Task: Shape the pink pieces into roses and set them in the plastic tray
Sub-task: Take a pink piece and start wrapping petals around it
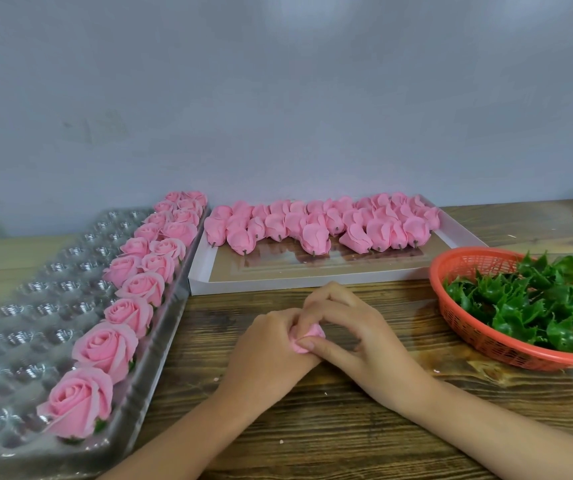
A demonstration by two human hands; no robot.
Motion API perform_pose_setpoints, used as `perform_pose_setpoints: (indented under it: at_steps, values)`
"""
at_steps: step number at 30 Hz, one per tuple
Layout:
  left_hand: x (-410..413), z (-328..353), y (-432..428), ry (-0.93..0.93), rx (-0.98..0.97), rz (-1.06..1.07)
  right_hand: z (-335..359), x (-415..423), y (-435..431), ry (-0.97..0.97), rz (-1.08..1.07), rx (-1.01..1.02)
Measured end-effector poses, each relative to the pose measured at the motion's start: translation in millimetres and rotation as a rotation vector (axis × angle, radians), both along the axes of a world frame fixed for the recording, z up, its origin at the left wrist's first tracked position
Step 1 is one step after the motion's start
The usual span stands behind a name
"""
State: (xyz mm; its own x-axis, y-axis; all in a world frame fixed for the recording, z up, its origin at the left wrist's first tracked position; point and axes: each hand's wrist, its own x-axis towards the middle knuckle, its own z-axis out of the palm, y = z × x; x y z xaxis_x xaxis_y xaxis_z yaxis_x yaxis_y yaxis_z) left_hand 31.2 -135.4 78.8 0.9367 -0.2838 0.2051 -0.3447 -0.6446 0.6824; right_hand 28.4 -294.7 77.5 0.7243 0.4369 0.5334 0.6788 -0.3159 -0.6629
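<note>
Both hands meet at the middle of the wooden table around one pink piece (307, 337). My left hand (267, 355) grips it from below and the left. My right hand (350, 327) curls over it, thumb pressing its front edge; most of the piece is hidden. The clear plastic tray (28, 327) lies at the left, with several finished pink roses (105, 346) filling its right-hand columns. Several unshaped pink pieces (316, 223) with short stems lie in rows at the back of a white flat box (312, 282).
An orange mesh basket (485, 344) of green leaf calyxes (534, 299) stands at the right, close to my right forearm. A grey wall rises behind the table. Bare wood table (312, 427) shows between my forearms.
</note>
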Motion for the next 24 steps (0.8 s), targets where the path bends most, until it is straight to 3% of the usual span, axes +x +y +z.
perform_pose_setpoints:
  at_steps: [7,17,24]
  values:
    - [-1.7,-3.6,-0.1,-0.112,0.074,0.017,-0.1,-0.8,0.9,0.055,-0.066,0.030]
    - [5.4,-5.8,0.5,-0.015,-0.031,0.024,0.3,0.4,0.2,0.028,-0.021,0.017]
    - [2.5,-8.7,0.4,-0.118,0.075,0.014,-1.1,0.1,0.0,0.068,-0.076,0.023]
